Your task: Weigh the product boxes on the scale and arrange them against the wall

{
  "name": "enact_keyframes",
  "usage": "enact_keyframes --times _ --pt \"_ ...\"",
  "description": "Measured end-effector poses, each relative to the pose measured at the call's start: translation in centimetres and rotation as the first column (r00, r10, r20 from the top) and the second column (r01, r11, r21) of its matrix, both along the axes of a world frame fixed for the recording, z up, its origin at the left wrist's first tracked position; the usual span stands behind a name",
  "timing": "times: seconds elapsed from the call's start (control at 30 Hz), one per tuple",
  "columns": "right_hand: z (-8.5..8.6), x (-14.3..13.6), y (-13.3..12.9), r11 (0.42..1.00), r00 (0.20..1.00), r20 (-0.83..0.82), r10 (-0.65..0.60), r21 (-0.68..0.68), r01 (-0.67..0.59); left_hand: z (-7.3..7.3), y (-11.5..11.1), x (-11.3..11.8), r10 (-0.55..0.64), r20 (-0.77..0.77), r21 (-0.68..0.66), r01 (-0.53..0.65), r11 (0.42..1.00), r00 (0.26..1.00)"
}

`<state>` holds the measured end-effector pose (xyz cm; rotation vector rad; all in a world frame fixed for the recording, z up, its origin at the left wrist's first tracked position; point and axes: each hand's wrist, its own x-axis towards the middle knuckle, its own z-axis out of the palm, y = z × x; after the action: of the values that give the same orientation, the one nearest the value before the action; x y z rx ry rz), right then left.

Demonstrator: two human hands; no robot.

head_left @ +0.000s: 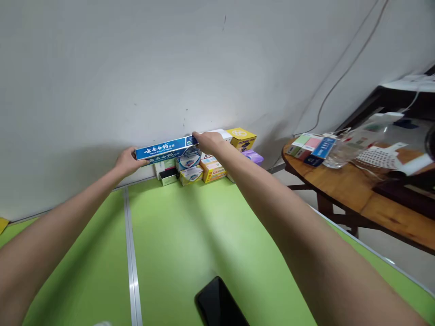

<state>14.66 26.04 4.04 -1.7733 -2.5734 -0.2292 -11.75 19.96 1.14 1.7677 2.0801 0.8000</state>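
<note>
A long blue toothpaste box [163,149] is held lengthwise between my two hands, close to the wall. My left hand [128,161] grips its left end, and my right hand [210,141] has hold of its right end. Beneath and behind it, small boxes stand against the wall: a small dark-topped box [169,177], a yellow soap box [191,175], a blue-and-white soap box [188,160] and an orange-and-white box [213,170]. Right of my right hand are a yellow box [242,138] and a purple pack [253,156], the latter partly behind my forearm.
A black phone [220,302] lies on the green table [170,235] near the front. To the right, a wooden table [340,190] carries a multicoloured box [311,148], a clear plastic container [355,140] and a white perforated item [379,156]. A cable [343,74] hangs along the wall.
</note>
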Motion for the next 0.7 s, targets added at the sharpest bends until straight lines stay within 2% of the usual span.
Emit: enact_keyframes --times 0.1,0.23,0.33,0.47,0.53,0.6,0.7 --pt "-1.4 -0.5 0.9 0.997 0.998 -0.005 -0.061 0.046 0.061 -1.3 1.1 0.6 0.062 0.038 0.062 -0.065 0.996 0.997" --pt "-2.8 -0.8 1.2 0.99 0.994 -0.021 -0.106 0.095 0.107 -3.3 0.9 1.8 0.213 0.098 0.197 -0.229 0.953 0.972" --pt "-3.0 -1.1 0.9 0.987 0.993 -0.028 -0.115 0.112 0.118 -4.1 0.9 2.2 0.275 0.105 0.193 -0.291 0.937 0.956" --pt "-2.5 -2.3 -0.6 0.988 0.995 -0.015 -0.101 0.112 0.102 -3.8 0.8 1.8 0.21 0.033 0.076 -0.211 0.974 0.977" --pt "-2.2 -3.4 -2.4 0.996 0.999 0.013 -0.041 0.084 0.04 -3.4 -0.3 1.4 0.138 0.029 0.048 -0.139 0.989 0.99" --pt "-2.2 -4.9 -5.2 0.996 0.995 0.053 0.084 0.017 -0.085 -3.3 -2.7 1.0 0.027 0.034 0.034 -0.028 0.999 0.999" --pt "-3.2 -7.8 -10.7 0.936 0.934 0.091 0.345 -0.108 -0.336 -3.8 -9.1 0.1 -0.193 0.039 -0.005 0.194 0.981 0.98"
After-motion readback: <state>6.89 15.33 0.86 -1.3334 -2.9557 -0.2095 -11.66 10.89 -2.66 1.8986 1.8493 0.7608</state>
